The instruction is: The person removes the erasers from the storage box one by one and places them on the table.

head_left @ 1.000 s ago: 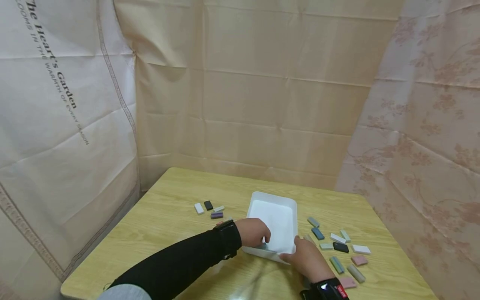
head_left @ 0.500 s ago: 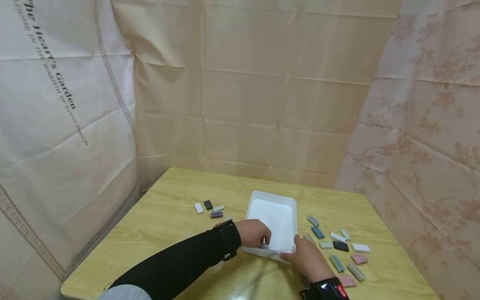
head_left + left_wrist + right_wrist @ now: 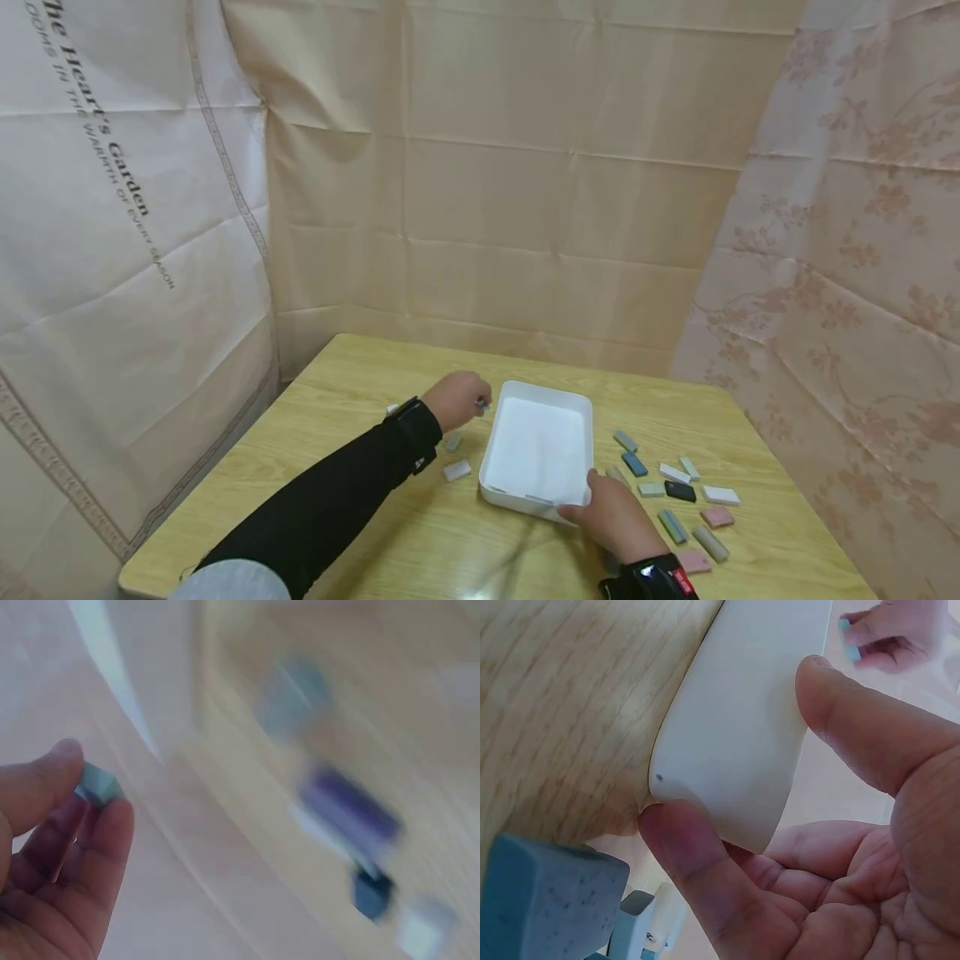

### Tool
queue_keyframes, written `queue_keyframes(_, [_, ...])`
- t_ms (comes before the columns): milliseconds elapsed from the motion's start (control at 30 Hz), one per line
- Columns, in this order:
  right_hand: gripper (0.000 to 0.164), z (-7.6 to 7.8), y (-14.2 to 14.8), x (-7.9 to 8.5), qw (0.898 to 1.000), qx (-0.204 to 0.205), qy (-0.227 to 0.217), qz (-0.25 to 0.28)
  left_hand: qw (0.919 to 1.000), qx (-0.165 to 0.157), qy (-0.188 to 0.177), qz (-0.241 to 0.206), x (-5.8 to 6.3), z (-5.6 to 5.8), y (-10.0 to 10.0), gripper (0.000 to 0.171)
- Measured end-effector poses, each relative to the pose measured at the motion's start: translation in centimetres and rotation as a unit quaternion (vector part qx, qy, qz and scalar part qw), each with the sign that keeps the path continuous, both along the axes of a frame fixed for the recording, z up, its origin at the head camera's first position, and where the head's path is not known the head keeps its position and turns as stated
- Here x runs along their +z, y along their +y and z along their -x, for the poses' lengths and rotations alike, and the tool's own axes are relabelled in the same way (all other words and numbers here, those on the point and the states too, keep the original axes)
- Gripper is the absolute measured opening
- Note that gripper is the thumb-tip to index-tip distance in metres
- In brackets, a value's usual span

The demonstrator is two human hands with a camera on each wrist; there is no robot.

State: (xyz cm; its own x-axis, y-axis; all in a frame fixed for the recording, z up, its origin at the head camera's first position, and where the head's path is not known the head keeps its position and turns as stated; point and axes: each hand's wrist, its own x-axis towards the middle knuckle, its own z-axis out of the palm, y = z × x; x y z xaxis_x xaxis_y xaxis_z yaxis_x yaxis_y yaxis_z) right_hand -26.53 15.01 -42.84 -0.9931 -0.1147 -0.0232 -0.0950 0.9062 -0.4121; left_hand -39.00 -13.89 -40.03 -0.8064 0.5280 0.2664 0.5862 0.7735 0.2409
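Note:
Between the thumb and fingertips of my left hand [image 3: 457,400] is a small pale blue-green block, which looks like an eraser [image 3: 99,784]. That hand is raised just left of the white tray [image 3: 536,442], over the table. My right hand [image 3: 617,517] grips the tray's near right corner. In the right wrist view its thumb lies along the top edge of the tray wall [image 3: 727,727], and the fingers curl beneath the corner. Under my left forearm lie a whitish eraser [image 3: 457,471] and a grey-green one [image 3: 453,442]. A purple eraser [image 3: 351,810] shows blurred in the left wrist view.
Right of the tray, several erasers are scattered: a blue one [image 3: 634,464], a black one [image 3: 680,491], a pink one [image 3: 717,517] and a green-blue one [image 3: 672,526]. Cloth sheets [image 3: 480,200] hang behind and beside the wooden table [image 3: 390,542].
My left hand has come up out of the tray's near end and moved left and away from me, carrying the small eraser. The right hand has stayed on the tray corner.

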Motion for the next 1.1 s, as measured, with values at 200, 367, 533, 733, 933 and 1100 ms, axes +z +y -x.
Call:
queue_keyframes(200, [0.093,0.2,0.1,0.0,1.000,-0.001,-0.001,0.005,0.9961,0.083,0.011,0.030,-1.7,4.1,-4.6,0.012])
queue_keyframes(367, [0.093,0.3,0.2,-0.4,1.000,0.001,0.001,0.014,0.9933,0.089,0.019,0.070,-3.9,5.9,-6.0,0.006])
queue_keyframes(533, [0.096,0.4,0.3,-0.5,1.000,-0.008,-0.013,0.017,0.9920,0.070,0.035,0.099,-5.1,6.3,-5.6,0.013])
queue_keyframes(733, [0.096,0.3,0.2,-0.3,1.000,-0.016,-0.016,0.009,0.9860,0.057,0.054,0.148,-4.0,5.1,-3.9,0.003])
queue_keyframes(933, [0.092,0.2,0.1,-0.2,1.000,-0.009,-0.008,0.003,0.9892,-0.107,-0.025,0.096,-1.6,-0.2,1.7,0.015])
queue_keyframes(1100, [0.089,0.0,-0.1,-0.1,1.000,-0.008,-0.001,-0.003,0.9608,-0.197,-0.052,0.188,-1.3,-4.6,5.1,0.009])
